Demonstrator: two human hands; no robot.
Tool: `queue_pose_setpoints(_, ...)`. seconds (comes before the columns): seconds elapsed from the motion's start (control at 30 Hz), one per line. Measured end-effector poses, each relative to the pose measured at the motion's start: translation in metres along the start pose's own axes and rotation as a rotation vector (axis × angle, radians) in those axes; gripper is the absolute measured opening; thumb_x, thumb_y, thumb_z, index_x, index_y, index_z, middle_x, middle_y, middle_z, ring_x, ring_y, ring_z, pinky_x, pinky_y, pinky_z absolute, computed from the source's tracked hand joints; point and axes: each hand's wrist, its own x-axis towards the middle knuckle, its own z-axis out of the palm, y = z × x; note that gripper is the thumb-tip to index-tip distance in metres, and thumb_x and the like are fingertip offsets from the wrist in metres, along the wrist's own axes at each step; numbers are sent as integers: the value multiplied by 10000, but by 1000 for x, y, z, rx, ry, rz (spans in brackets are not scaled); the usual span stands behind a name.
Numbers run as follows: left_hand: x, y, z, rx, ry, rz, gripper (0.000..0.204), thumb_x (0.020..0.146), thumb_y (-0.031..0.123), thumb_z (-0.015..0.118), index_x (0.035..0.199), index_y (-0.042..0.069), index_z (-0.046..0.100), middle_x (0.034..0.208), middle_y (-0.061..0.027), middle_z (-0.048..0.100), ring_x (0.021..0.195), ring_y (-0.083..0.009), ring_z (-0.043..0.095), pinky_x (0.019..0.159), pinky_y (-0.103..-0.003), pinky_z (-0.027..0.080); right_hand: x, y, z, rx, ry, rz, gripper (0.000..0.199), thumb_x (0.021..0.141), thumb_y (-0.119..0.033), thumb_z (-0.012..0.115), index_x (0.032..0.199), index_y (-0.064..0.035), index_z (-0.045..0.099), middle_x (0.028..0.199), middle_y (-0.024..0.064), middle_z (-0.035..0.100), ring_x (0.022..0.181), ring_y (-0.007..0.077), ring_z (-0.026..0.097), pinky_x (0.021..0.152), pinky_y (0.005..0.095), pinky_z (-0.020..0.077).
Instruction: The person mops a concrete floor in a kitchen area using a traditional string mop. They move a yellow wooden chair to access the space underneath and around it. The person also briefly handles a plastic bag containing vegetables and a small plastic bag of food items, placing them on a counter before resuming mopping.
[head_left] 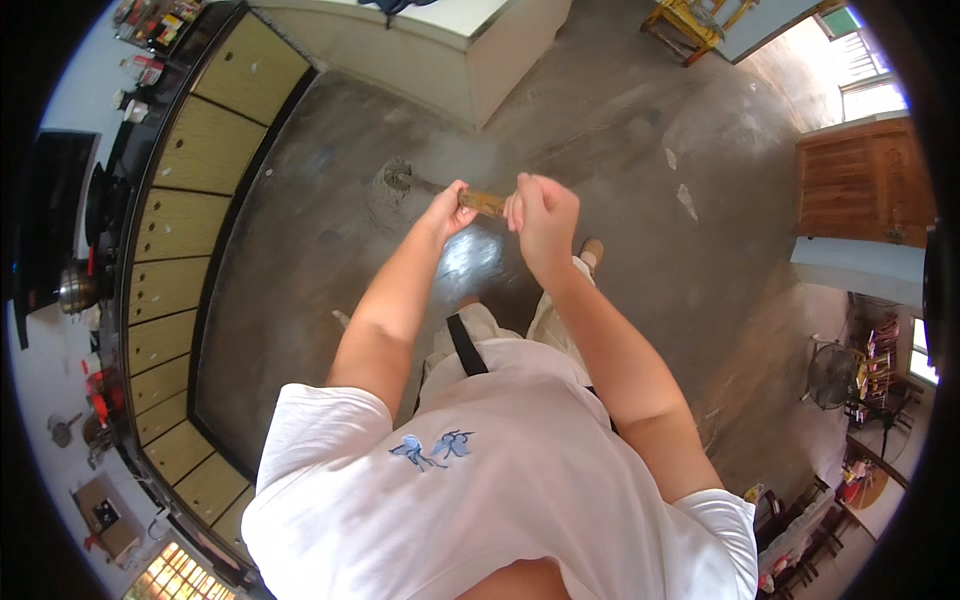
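A mop with a wooden handle [482,203] slants away from me, its grey string head [392,185] resting on the floor ahead and to the left. My left hand [447,209] is wrapped round the handle lower down, thumb along the wood. Higher up, near the handle's upper end, my right hand [543,218] closes round it in a fist. A short stretch of the wood shows between the two hands. The concrete floor [640,260] is grey-brown, with a wet-looking sheen in front of my feet.
Pale yellow cabinets [172,225] with a dark base line the left side. A white-topped counter block [400,40] stands ahead. A yellow wooden chair [690,28] is at the far right, a brown wooden cabinet [862,182] at the right, and a standing fan [832,375] lower right.
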Motion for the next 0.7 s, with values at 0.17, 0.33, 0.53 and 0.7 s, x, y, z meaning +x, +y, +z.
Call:
queue_pose_setpoints(0.17, 86, -55, 105, 16, 12, 59, 90, 808, 143, 520, 785, 75, 465, 720, -26, 510, 658, -140, 575, 626, -304, 553, 72, -37, -115, 87, 152, -1, 381, 874, -66, 460, 503, -48, 376, 436, 24, 401, 407, 100, 399, 435, 253, 334)
queue_pose_setpoints(0.33, 162, -124, 218, -16, 3, 59, 118, 819, 153, 522, 816, 52, 461, 759, -56, 513, 681, -170, 574, 652, -297, 540, 156, -101, -253, 170, 295, 14, 366, 853, -80, 467, 504, -69, 358, 440, 36, 378, 402, 134, 372, 462, 286, 355)
queue_pose_setpoints(0.53, 185, -188, 387, -17, -67, 7, 145, 838, 166, 528, 798, 45, 460, 762, -65, 524, 705, -171, 569, 687, -294, 526, 208, -180, -372, 149, 394, -54, 378, 832, -105, 471, 489, -85, 313, 429, 35, 306, 404, 169, 319, 500, 328, 358)
queue_pose_setpoints(0.7, 197, -228, 478, -83, -231, -49, 127, 835, 152, 524, 785, 45, 477, 733, -54, 541, 678, -161, 570, 710, -310, 512, 199, -243, -397, -7, 355, -196, 401, 847, -118, 466, 479, -92, 307, 425, 29, 315, 402, 141, 301, 478, 299, 333)
